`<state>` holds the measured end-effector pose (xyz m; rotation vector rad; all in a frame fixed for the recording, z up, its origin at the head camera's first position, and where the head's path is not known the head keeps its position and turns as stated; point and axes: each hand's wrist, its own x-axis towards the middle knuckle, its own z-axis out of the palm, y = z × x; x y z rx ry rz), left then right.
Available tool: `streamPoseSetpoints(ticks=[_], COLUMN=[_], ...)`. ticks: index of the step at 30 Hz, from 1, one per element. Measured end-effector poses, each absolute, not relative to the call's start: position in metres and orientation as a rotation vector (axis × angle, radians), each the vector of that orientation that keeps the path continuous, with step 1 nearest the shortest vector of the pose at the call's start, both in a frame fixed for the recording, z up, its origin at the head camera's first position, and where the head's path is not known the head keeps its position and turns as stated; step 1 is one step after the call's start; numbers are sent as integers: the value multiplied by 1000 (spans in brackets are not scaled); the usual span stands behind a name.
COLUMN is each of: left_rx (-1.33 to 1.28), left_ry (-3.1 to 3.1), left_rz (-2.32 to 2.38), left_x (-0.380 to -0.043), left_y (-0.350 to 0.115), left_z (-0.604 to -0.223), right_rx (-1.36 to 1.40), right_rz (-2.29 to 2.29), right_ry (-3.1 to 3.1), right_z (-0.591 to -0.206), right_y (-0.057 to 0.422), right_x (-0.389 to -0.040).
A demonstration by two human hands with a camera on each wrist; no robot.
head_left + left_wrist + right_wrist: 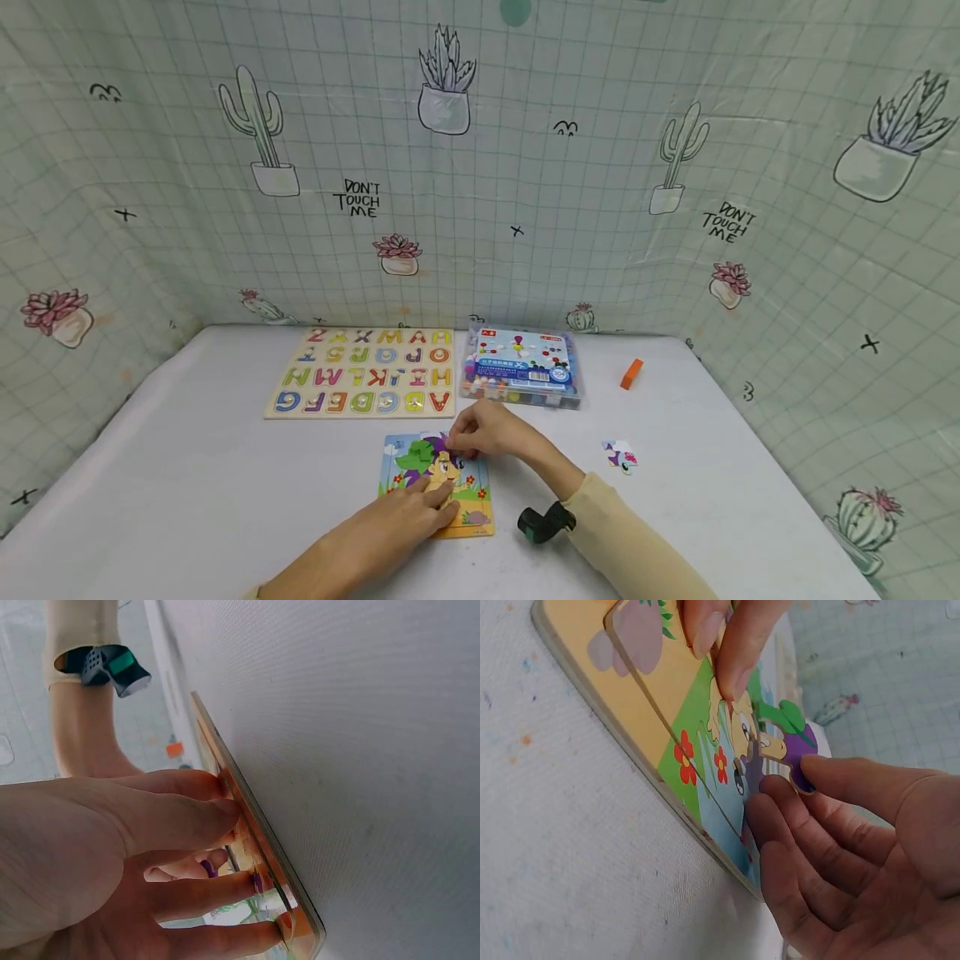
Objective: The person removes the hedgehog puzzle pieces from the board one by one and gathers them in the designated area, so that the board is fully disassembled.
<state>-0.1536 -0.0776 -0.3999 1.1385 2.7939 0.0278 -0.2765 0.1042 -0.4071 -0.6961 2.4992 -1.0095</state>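
A picture jigsaw board (483,497) lies on the white table, showing a cartoon animal with a purple mane, red flowers and grass. My left hand (397,525) rests on its lower left part, its extended fingertips touching the picture in the left wrist view. Over the upper right of the board, my right hand (491,429) pinches a purple, green and cream jigsaw piece (801,750) between thumb and fingers. That piece is tilted above the picture in the right wrist view. Its lower edge is partly hidden by the fingers.
Right of the board lie loose jigsaw bits (620,457) with a butterfly print. Behind it are a wooden alphabet board (360,377) and a clear plastic case (521,367) of colourful parts. An orange block (632,374) sits at the back right. Patterned cloth (517,275) hangs behind the table.
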Motion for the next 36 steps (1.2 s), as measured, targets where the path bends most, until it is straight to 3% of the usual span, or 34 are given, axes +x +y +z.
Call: streamPoseSetpoints(ticks=[15, 36], left_rx=[1150, 1165], left_ry=[2809, 2833], left_rz=[16, 27], left_x=[-153, -153], left_y=[-78, -78], left_z=[-401, -402], right_rx=[-710, -609], right_rz=[-1035, -1050], right_ry=[2497, 2538], right_z=[-400, -390], right_y=[136, 250], right_x=[-270, -264])
